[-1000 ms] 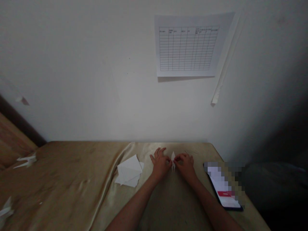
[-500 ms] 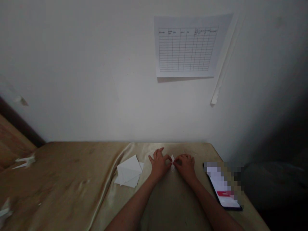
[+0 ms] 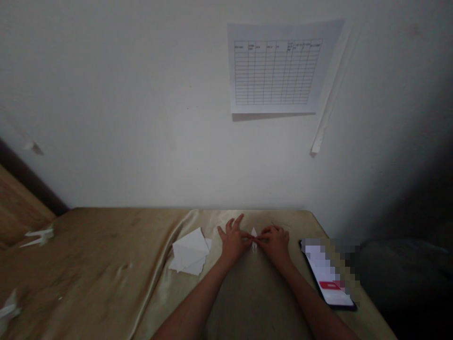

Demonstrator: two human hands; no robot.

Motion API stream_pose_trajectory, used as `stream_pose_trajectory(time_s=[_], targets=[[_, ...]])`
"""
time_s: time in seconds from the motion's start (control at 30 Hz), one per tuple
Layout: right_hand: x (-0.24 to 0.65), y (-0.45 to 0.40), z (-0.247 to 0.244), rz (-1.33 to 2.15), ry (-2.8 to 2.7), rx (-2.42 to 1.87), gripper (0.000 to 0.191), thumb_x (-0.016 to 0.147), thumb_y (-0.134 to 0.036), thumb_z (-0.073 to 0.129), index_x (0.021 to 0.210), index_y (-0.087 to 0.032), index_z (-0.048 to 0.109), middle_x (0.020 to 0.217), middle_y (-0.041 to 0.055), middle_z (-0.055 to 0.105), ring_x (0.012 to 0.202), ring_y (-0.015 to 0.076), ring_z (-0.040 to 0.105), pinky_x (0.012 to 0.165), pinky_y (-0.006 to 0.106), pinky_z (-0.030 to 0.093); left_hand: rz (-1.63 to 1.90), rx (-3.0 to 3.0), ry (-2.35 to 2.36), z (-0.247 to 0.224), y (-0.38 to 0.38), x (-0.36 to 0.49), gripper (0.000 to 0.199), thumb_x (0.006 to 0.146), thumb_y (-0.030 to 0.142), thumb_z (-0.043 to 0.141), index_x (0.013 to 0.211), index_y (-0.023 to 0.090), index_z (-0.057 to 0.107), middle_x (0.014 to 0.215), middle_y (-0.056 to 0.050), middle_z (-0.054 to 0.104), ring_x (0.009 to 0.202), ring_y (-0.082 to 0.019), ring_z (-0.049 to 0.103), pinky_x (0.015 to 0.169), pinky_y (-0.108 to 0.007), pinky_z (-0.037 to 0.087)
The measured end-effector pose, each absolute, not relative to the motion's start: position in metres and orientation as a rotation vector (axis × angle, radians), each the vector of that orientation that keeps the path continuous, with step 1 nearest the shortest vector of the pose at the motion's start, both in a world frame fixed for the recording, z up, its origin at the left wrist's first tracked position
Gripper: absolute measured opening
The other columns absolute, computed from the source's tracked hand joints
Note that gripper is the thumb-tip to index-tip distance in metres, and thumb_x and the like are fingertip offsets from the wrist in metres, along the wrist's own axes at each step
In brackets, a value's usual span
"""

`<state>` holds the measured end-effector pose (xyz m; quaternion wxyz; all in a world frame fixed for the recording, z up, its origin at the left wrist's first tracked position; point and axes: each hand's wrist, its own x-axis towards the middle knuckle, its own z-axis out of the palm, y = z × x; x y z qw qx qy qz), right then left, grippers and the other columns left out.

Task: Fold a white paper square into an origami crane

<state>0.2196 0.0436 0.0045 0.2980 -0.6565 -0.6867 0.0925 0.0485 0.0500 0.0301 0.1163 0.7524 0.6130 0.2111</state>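
A small, narrow piece of folded white paper [image 3: 254,246] lies on the cloth-covered table, pointed at its far end and split at its near end. My left hand [image 3: 233,241] pinches its middle from the left with thumb and forefinger, the other fingers spread upward. From the right, my right hand [image 3: 274,243] grips the same spot, its fingers curled. The fingertips of both hands meet over the paper and cover its centre. Left of my left hand sits a loose stack of white paper sheets [image 3: 191,252].
A phone [image 3: 332,288] with a lit, partly blurred screen lies at the table's right side. Folded white paper figures [image 3: 40,235] rest on the gold cloth [image 3: 102,283] at the far left. A printed table sheet [image 3: 276,71] hangs on the wall behind.
The fingertips of both hands have come closer together over the middle of the folded paper. The paper itself stays in about the same place.
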Motion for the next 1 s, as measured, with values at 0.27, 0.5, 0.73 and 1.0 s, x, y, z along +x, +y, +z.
stream_pose_trajectory(time_s=[0.27, 0.5, 0.73, 1.0], targets=[[0.219, 0.042, 0.006, 0.259, -1.805, -1.800, 0.012, 0.074, -0.042, 0.077, 0.085, -0.039, 0.079, 0.111, 0.0067, 0.065, 0.118, 0.0344, 0.046, 0.106, 0.060, 0.020, 0.599, 2.173, 1.784, 0.025, 0.053, 0.045, 0.017, 0.078, 0.041, 0.075, 0.095, 0.045, 0.077, 0.162, 0.009, 0.027, 0.146, -0.039, 0.023, 0.109, -0.078, -0.002], [0.219, 0.042, 0.006, 0.250, -1.793, -1.826, 0.017, 0.075, -0.044, 0.076, 0.091, -0.041, 0.078, 0.114, 0.0071, 0.063, 0.120, 0.0361, 0.045, 0.105, 0.064, 0.020, 0.618, 2.194, 1.807, 0.024, 0.055, 0.047, 0.023, 0.080, 0.042, 0.074, 0.101, 0.051, 0.074, 0.161, 0.008, 0.028, 0.147, -0.040, 0.022, 0.108, -0.079, 0.000], [0.217, 0.041, 0.004, 0.232, -1.769, -1.821, 0.019, 0.077, -0.046, 0.072, 0.094, -0.039, 0.078, 0.117, 0.0090, 0.061, 0.121, 0.0363, 0.045, 0.106, 0.067, 0.018, 0.552, 2.212, 1.767, 0.027, 0.061, 0.046, 0.033, 0.078, 0.043, 0.074, 0.109, 0.054, 0.070, 0.162, 0.008, 0.026, 0.148, -0.042, 0.017, 0.108, -0.078, -0.004], [0.216, 0.042, 0.003, 0.190, -1.801, -1.873, 0.023, 0.088, -0.041, 0.061, 0.107, -0.043, 0.073, 0.122, 0.0094, 0.058, 0.124, 0.0349, 0.043, 0.105, 0.069, 0.018, 0.519, 2.253, 1.748, 0.019, 0.067, 0.045, 0.040, 0.082, 0.046, 0.068, 0.119, 0.059, 0.062, 0.162, 0.008, 0.026, 0.150, -0.040, 0.014, 0.108, -0.077, -0.010]])
